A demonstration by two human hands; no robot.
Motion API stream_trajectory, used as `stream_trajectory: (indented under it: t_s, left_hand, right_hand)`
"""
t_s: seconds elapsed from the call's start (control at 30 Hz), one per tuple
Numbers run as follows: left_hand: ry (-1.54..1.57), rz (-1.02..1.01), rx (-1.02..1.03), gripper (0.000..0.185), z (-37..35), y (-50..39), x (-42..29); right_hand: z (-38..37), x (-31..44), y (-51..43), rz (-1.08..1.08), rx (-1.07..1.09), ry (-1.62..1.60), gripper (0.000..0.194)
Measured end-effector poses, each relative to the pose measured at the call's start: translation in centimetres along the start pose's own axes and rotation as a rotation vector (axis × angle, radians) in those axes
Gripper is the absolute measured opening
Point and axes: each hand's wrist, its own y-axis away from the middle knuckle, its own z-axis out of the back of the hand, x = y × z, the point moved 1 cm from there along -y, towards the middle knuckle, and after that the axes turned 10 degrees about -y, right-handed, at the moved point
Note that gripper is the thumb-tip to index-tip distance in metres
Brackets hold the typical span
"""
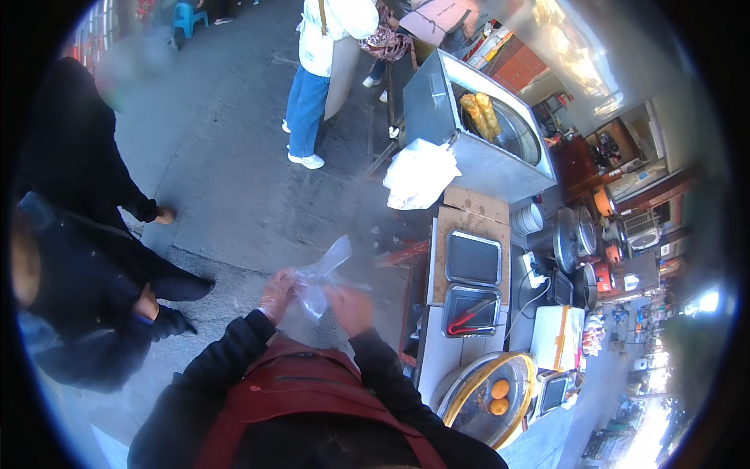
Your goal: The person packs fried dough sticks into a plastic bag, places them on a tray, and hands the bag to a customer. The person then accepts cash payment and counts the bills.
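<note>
My left hand (278, 295), in a clear plastic glove, grips one side of a thin translucent plastic bag (319, 281) in front of my red apron (304, 381). On the bag's other side my right hand (351, 308) holds its edge; it is somewhat blurred. To the right of my hands lie two metal trays, an upper tray (473, 258) and a lower tray (454, 296) with red-handled tongs (469, 319) across it. Two round orange-brown food pieces (499, 397) sit in a yellow-rimmed round pan (524, 366).
A metal cooker (433, 99) with rolled golden food (483, 117) stands ahead right, white bags (422, 176) hanging at its corner. People in dark clothes (88, 264) stand close at left; a person in jeans (309, 105) stands ahead. A white box (548, 337) stands right.
</note>
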Motion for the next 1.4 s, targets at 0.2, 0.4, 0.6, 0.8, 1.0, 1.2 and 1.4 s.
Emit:
stream_trajectory:
  t_s: [0.2,0.4,0.6,0.8,1.0,1.2,1.4]
  left_hand:
    - [-0.828,-0.210,0.101,0.023,-3.1,2.9,2.2]
    - [-0.554,-0.035,-0.176,0.016,-2.2,6.1,5.9]
    - [0.025,-0.115,-0.296,0.015,0.5,10.0,5.8]
    - [0.478,-0.255,-0.277,0.007,2.0,10.6,5.1]
    - [0.333,-0.321,-0.505,0.012,3.0,8.8,3.0]
    - [-0.105,-0.335,-0.696,0.026,3.4,8.6,0.3]
    - [-0.723,-0.573,-0.653,0.034,0.9,9.6,-0.8]
  right_hand:
    - [0.6,-0.5,2.8,0.109,0.222,-0.116,0.025]
    - [-0.5,-4.3,3.8,0.018,0.521,-0.339,0.025]
    - [-3.0,-6.9,5.0,-0.168,0.560,-0.588,0.028]
    - [-4.3,-10.2,7.5,-0.945,0.546,-1.525,0.010]
    - [-4.4,-9.0,5.8,-0.792,0.551,-1.142,0.017]
    - [-0.3,0.3,2.3,-0.175,0.291,-0.424,0.053]
    - [-2.5,9.8,1.6,0.454,0.192,-0.050,0.060]
